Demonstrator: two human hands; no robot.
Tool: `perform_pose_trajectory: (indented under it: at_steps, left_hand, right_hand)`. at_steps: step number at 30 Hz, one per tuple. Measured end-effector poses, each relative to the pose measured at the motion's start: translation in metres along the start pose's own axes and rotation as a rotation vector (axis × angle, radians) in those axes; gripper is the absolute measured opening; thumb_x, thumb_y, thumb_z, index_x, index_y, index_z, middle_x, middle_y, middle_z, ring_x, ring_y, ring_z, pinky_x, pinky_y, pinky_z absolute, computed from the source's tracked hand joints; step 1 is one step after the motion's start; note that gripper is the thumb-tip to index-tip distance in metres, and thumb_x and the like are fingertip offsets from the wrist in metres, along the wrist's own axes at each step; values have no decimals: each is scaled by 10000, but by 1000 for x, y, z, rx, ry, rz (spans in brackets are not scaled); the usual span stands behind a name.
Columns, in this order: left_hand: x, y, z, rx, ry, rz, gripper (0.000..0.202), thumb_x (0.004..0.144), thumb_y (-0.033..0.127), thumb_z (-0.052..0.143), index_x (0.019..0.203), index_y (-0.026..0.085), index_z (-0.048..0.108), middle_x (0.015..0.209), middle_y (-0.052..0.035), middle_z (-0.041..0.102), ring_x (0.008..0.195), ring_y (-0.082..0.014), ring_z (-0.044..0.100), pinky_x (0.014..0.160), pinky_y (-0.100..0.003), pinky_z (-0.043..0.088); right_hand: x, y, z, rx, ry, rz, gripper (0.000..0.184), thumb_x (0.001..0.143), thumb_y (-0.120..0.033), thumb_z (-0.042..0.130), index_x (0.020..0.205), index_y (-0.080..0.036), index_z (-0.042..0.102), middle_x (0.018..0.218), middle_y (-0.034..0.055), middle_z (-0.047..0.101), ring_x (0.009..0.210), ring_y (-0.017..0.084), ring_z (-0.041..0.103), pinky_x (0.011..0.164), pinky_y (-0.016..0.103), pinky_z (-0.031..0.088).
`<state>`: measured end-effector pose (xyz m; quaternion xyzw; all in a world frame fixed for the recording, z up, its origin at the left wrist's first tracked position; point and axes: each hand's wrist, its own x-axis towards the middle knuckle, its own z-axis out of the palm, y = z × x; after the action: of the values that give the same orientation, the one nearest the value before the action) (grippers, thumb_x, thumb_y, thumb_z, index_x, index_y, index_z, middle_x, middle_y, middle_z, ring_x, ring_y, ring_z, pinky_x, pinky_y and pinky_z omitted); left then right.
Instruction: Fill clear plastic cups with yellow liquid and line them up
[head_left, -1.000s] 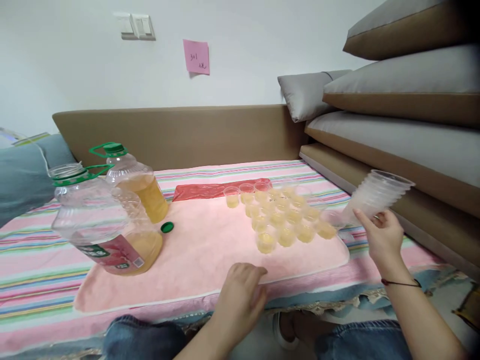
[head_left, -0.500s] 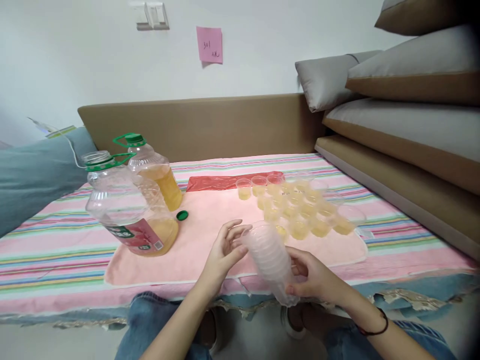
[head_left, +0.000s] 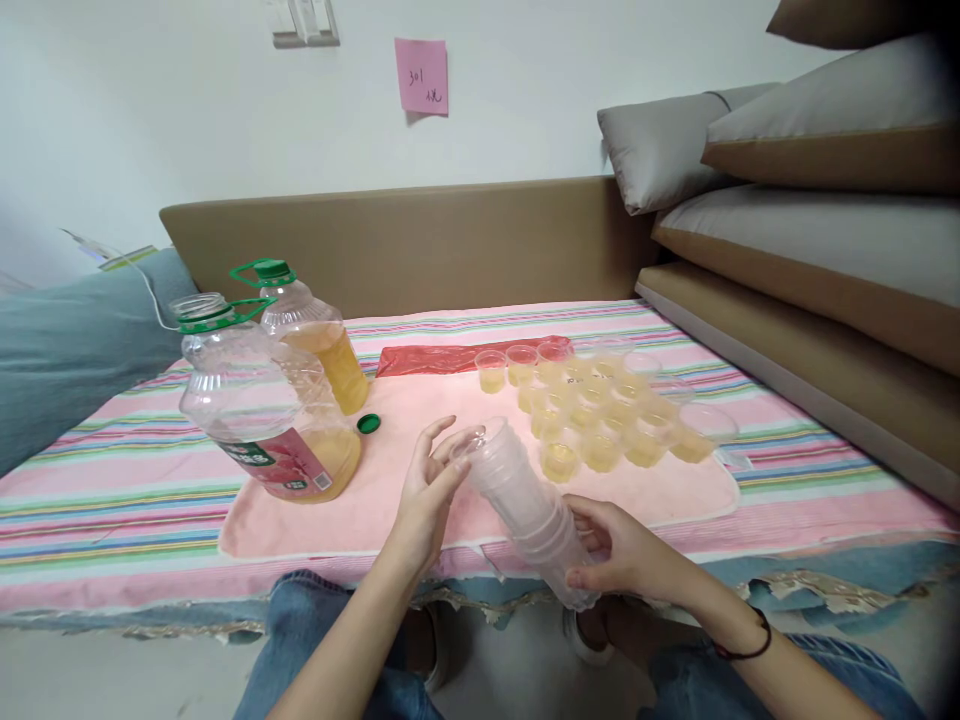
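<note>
My right hand (head_left: 615,550) is wrapped round the lower part of a tilted stack of clear plastic cups (head_left: 529,505). The stack's upper end leans to the left, over the edge of the pink cloth (head_left: 300,530). At that end my left hand (head_left: 427,485) pinches the rim of the outermost cup (head_left: 474,452) between thumb and fingers. Behind the stack, several cups of pale yellow drink (head_left: 600,452) stand close together in rows. To the left is a large open juice bottle (head_left: 277,430), partly full, with a pink label.
A second juice bottle (head_left: 330,350), capped in green, stands behind the first. A loose green cap (head_left: 368,424) lies beside them. Red plastic wrapping (head_left: 427,360) lies at the back of the cloth. Stacked cushions (head_left: 817,240) rise on the right, and a blue cushion (head_left: 90,320) lies left.
My left hand has moved left with the end cup's rim, and the stack's upper end has swung left and stretched out. My right hand keeps its grip. The view has shifted slightly.
</note>
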<state>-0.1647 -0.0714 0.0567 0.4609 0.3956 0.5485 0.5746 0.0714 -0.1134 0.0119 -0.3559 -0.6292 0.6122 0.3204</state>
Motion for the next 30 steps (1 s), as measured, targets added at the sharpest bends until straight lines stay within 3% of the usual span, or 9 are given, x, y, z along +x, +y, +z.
perform_pose_trajectory:
  at_steps: [10, 14, 16, 17, 20, 21, 24, 27, 30]
  left_hand:
    - [7, 14, -12, -233, 170, 22, 639, 648, 466, 759, 1193, 226, 527, 1225, -99, 665, 1083, -254, 636, 819, -335, 524]
    - [11, 19, -20, -292, 238, 95, 519, 636, 372, 809, 1082, 233, 583, 1147, -53, 684, 1003, -188, 647, 764, -267, 510]
    - [13, 20, -23, -295, 280, 120, 494, 626, 317, 827, 1053, 240, 590, 1120, -40, 686, 989, -170, 643, 739, -247, 508]
    - [14, 20, -24, -295, 295, 127, 489, 623, 299, 832, 1045, 240, 592, 1107, -37, 687, 979, -164, 642, 726, -241, 510]
    - [15, 20, -25, -308, 297, 109, 474, 623, 282, 837, 1030, 233, 599, 1081, -34, 689, 925, -145, 646, 694, -222, 515]
    - [15, 20, -24, -315, 290, 92, 470, 624, 287, 837, 1028, 229, 602, 1078, -34, 689, 907, -141, 648, 689, -222, 519]
    - [14, 21, -20, -327, 278, 36, 476, 615, 305, 842, 1020, 215, 610, 1060, -31, 693, 860, -134, 653, 684, -227, 531]
    - [13, 21, -15, -326, 262, -12, 492, 599, 312, 851, 1018, 202, 617, 1020, -32, 704, 843, -137, 660, 669, -222, 535]
    - [13, 19, -11, -308, 253, -38, 509, 587, 318, 856, 1023, 201, 619, 999, -37, 718, 851, -154, 674, 675, -232, 542]
  right_hand:
    - [0, 3, -1, -20, -15, -13, 456, 735, -386, 815, 1071, -163, 603, 1064, 68, 632, 972, 242, 623, 848, 331, 511]
    - [-4, 5, -15, -18, 1, -64, 526, 685, -400, 851, 1096, -169, 616, 1080, 91, 639, 949, 251, 638, 826, 337, 533]
    - [-11, 3, -35, -14, 191, -147, 544, 636, -437, 875, 1057, -187, 638, 1020, 86, 654, 925, 262, 644, 808, 356, 549]
    - [-15, 1, -50, -11, 357, -209, 544, 607, -461, 882, 1019, -195, 646, 979, 84, 659, 908, 269, 645, 786, 368, 557]
    - [-30, -5, -104, -30, 1030, -435, 533, 566, -529, 858, 908, -193, 625, 928, 86, 653, 905, 276, 641, 801, 411, 549]
    - [-35, -5, -123, -54, 1155, -479, 557, 557, -529, 854, 926, -192, 610, 963, 85, 647, 965, 267, 628, 868, 411, 524]
    - [-48, 7, -176, -148, 1415, -504, 618, 490, -464, 879, 952, -182, 582, 1019, 87, 631, 1024, 237, 592, 956, 396, 458]
    - [-56, 35, -215, -221, 1590, -382, 617, 442, -447, 893, 888, -159, 577, 933, 84, 630, 905, 243, 604, 917, 442, 460]
    - [-57, 66, -238, -284, 1620, -257, 494, 625, -438, 862, 899, -142, 576, 922, 62, 621, 846, 208, 604, 838, 407, 505]
